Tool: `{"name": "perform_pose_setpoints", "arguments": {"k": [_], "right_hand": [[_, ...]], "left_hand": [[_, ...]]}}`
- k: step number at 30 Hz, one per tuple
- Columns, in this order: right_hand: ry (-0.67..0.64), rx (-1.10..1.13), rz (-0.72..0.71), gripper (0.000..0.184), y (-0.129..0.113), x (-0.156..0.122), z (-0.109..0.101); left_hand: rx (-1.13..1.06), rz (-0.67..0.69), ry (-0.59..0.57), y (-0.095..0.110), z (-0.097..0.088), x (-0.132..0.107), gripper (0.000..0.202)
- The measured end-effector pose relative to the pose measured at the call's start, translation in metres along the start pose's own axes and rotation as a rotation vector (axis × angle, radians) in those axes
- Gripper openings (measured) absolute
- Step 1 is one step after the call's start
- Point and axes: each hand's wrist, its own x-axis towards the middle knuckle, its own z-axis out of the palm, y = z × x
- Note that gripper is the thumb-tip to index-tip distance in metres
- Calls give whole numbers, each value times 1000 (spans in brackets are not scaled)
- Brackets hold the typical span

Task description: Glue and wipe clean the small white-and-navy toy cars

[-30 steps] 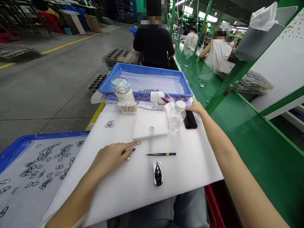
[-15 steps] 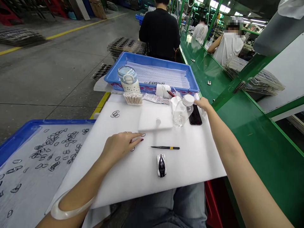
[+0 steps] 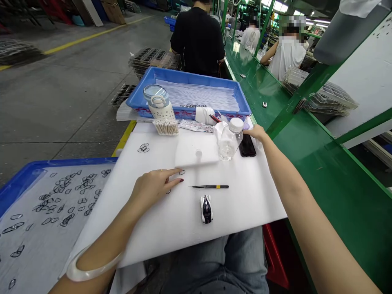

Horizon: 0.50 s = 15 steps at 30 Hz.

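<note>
My left hand (image 3: 153,185) rests on the white work surface (image 3: 245,200) with thumb and forefinger stretched out and apart. A small black ring (image 3: 182,172) lies at the forefinger's tip, and another ring (image 3: 168,191) shows partly under the hand. My right hand (image 3: 256,133) reaches to the far right corner, beside a black phone (image 3: 247,146) and behind a clear bottle (image 3: 228,143) with a white cap; its fingertips are hidden. Black tweezers (image 3: 211,186) with a yellow band lie in the middle, above a white and black toy car (image 3: 206,209).
A white foam block (image 3: 196,151), cotton swabs (image 3: 165,127), a lidded cup (image 3: 159,104) and a tube (image 3: 196,125) stand or lie before a blue tray (image 3: 190,79). Black rings cover a lower left tray (image 3: 70,160). A green conveyor (image 3: 337,179) runs along the right; co-workers sit ahead.
The view has shifted slightly, so most things sit a little further left. Both hands keep nearly the same places, the left by the ring and the right behind the bottle.
</note>
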Motion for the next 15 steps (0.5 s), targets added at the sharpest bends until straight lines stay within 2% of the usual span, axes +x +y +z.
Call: {"name": "perform_pose_setpoints", "arguments": {"k": [4, 7, 11, 15], "right_hand": [[26, -16, 55, 72, -12, 5, 9], [26, -31, 88, 79, -18, 6, 14], [23, -25, 96, 77, -18, 6, 13], [8, 14, 90, 65, -14, 7, 6]], "left_hand": [[10, 9, 23, 1, 1, 0, 49], [12, 28, 54, 1, 2, -1, 46], [11, 43, 68, 1, 3, 0, 44], [9, 47, 75, 0, 3, 0, 42]]}}
